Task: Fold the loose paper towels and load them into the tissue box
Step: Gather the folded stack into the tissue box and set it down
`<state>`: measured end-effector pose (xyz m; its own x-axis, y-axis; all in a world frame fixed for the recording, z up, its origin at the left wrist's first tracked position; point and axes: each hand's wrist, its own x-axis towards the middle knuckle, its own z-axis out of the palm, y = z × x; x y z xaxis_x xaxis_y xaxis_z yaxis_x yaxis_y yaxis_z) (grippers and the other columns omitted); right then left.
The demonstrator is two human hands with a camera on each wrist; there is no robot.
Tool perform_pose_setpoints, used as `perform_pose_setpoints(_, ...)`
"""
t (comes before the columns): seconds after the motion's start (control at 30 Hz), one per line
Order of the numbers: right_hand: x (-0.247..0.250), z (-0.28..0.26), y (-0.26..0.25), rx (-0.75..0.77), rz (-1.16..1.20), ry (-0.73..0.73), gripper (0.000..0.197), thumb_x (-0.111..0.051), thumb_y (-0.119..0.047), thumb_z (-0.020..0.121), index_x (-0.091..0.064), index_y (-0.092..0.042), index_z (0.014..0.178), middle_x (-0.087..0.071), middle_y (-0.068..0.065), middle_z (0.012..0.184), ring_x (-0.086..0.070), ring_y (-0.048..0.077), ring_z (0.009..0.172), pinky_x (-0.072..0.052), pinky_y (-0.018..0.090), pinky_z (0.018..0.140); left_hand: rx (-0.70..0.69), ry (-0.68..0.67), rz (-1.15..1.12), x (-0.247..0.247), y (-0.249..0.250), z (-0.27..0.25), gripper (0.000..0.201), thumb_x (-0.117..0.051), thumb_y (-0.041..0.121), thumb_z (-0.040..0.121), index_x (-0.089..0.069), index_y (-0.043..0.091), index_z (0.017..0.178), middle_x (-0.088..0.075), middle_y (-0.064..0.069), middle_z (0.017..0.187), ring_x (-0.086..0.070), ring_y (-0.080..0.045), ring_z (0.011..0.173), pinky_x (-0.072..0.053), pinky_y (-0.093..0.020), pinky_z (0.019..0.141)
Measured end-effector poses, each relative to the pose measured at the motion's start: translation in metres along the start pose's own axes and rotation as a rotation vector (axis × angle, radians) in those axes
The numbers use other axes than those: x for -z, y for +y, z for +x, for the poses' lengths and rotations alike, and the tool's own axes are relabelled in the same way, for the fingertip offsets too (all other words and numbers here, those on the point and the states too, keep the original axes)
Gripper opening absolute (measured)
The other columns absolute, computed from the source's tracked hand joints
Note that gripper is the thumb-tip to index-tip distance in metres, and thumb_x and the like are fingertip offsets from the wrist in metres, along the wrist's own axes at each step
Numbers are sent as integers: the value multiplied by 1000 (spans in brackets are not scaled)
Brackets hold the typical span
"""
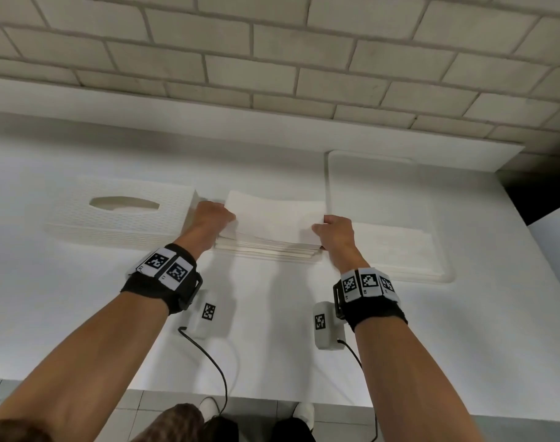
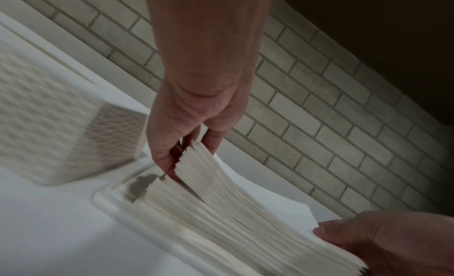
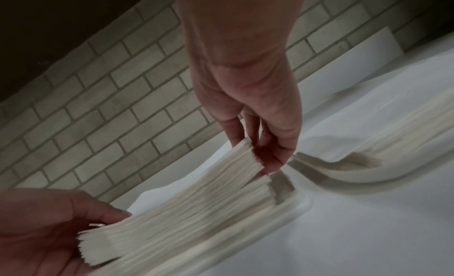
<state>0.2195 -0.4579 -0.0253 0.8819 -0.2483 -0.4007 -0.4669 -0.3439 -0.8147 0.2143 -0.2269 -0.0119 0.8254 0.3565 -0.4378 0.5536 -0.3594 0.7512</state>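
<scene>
The stack of paper towels [image 1: 272, 231], in the middle of the counter [image 1: 81, 314], is gripped at its ends by the left hand [image 1: 210, 215] and right hand [image 1: 334, 229], and should be kept level while carried to the tissue box [image 1: 122, 215] at its left.

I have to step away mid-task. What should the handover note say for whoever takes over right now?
Left hand grips the left end of the paper towel stack; right hand grips its right end.
The upper part is lifted off the rest, which lies in a shallow tray.
Tissue box cover sits just left; a second tray with towels sits right.
Done: towels stacked.
Left: load them into the box.
</scene>
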Motion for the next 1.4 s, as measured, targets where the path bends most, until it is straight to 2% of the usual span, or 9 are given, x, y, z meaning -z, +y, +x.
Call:
perform_pose_setpoints(0.17, -6, -1, 6, 21, -81, 26, 32, -53, -3, 85, -49, -17, 56, -50, -1, 60, -47, 16, 54, -42, 25, 54, 10, 27, 93, -4, -4, 5, 23, -56, 6, 89, -49, 11, 68, -47, -1, 69, -50, -20, 73, -37, -23, 48)
perform_pose_setpoints(0.3, -13, -3, 11, 68, -182, -2, 15, -50, -14, 86, -64, -8, 85, -56, 9, 95, -55, 26, 83, -55, 36, 82, 121, 92, 100, -6, -2, -6, 14, -57, 13, 87, -59, 0, 91, -57, -6, 75, -57, -26, 80, -45, -28, 62)
perform_pose_setpoints(0.47, 42, -7, 4, 165, -62, 186, 28, -53, -16, 95, -67, -5, 117, -65, 9, 105, -61, 23, 100, -47, 25, 87, -248, 292, 202, -21, 26, -35, 46, -52, 14, 89, -54, 8, 134, -49, -17, 136, -48, -34, 123, -40, -39, 105)
perform_pose_setpoints(0.6, 126, 9, 24, 142, -70, 450, 27, -48, -10, 95, -72, -5, 104, -67, 4, 92, -55, 18, 79, -39, 13, 58, -342, -67, -184, -85, 73, -80, 34, -55, 6, 89, -63, 13, 122, -62, -11, 124, -61, -25, 104, -48, -29, 94)
perform_pose_setpoints(0.7, 174, 24, 54, -1, -180, 488, 30, -53, -17, 92, -68, -9, 117, -65, 14, 122, -62, 29, 100, -48, 27, 81, -138, -409, -151, -151, 93, -104, 13, -56, 3, 88, -62, 10, 97, -62, -7, 100, -57, -23, 94, -44, -26, 85)
perform_pose_setpoints(0.97, 206, 36, 85, -95, -258, 296, 45, -53, -25, 94, -53, -1, 132, -56, 19, 135, -53, 34, 125, -40, 37, 104, -39, -160, 74, -206, 88, -115, 43, -42, 5, 95, -45, -4, 136, -50, -17, 139, -48, -23, 99, -29, -15, 52)
perform_pose_setpoints(1.2, 208, 43, 88, -96, -281, 235, 25, -49, -23, 94, -63, -3, 91, -62, 15, 95, -59, 35, 101, -42, 33, 78, -26, -136, 61, -215, 96, -125, 51, -38, 4, 94, -36, 4, 145, -43, -11, 148, -46, -28, 130, -43, -27, 91)
perform_pose_setpoints(1.3, 208, 46, 89, -130, -259, 239, 34, -55, -24, 91, -47, -7, 62, -51, 5, 67, -53, 28, 78, -39, 28, 69, 17, -136, 52, -217, 98, -125, 41, -40, 4, 94, -46, 2, 134, -52, -11, 132, -56, -27, 105, -46, -29, 72)
perform_pose_setpoints(1.4, 207, 48, 88, -157, -261, 203, 28, -63, -25, 88, -64, 3, 92, -65, 13, 94, -61, 32, 94, -44, 29, 77, 65, -128, 82, -219, 100, -122, 22, -40, 3, 94, -52, 2, 112, -50, -11, 103, -48, -20, 75, -36, -24, 50)
